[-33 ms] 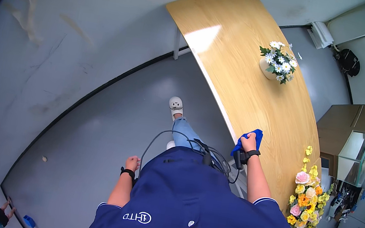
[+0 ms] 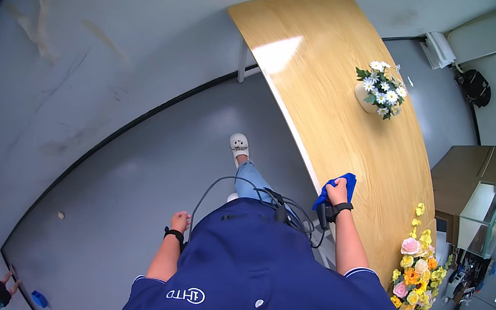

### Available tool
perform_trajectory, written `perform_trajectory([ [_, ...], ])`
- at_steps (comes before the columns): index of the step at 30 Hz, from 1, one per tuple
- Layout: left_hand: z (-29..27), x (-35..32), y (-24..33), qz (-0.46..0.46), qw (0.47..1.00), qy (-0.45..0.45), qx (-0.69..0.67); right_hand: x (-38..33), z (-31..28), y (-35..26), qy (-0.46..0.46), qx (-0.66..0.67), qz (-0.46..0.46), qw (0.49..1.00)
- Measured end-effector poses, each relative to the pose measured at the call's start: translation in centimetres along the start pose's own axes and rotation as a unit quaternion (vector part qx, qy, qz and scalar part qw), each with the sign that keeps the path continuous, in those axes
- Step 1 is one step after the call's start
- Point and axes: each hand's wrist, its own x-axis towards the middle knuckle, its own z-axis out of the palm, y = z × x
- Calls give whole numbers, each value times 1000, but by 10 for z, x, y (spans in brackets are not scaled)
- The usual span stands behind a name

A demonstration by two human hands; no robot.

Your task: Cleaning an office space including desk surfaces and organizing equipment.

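My right hand is closed on a bunched blue cloth at the near long edge of the wooden table. Parts of the cloth stick out on both sides of my fist. A dark band with a small black device is strapped round that wrist. My left hand hangs beside my body over the floor, away from the table. Its fingers are curled in, and nothing shows in them. A black band circles the left wrist too.
Farther along the table stands a pale pot of white daisies. Yellow, pink and orange flowers stand at its right end. Black cables loop at my waist. A grey wall rises on the left. A person is at lower left.
Very little differs. The table and flowers sit slightly shifted in the picture, and my right hand with the cloth has moved a touch along the table. The left hand has stayed still.
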Motion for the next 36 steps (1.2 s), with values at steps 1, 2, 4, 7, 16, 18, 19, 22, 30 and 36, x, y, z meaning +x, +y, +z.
perform_trajectory([
  [1,2,3,8,16,999,16,-25,10,1,-28,-22,-7,-5,1000],
  [2,2,5,16,14,999,22,-31,23,12,-47,-38,7,-12,999],
  [4,3,3,39,4,998,38,-40,49,27,-84,-40,7,-74,996],
  [7,5,0,69,39,996,49,-60,87,51,-152,-92,3,-111,990],
  [16,14,-31,129,70,985,80,-134,186,111,-323,-153,-42,-232,960],
  [18,15,-39,125,49,988,92,-114,197,127,-354,-145,-34,-273,950],
  [19,13,-44,126,47,988,94,-111,208,139,-364,-130,-12,-321,938],
  [22,13,-61,132,22,996,77,-29,229,167,-393,-96,7,-362,927],
  [30,8,-78,160,-23,991,129,-32,252,179,-417,-22,-23,-412,910],
  [36,-6,-40,194,20,994,69,79,244,128,-366,-35,-59,-319,945],
])
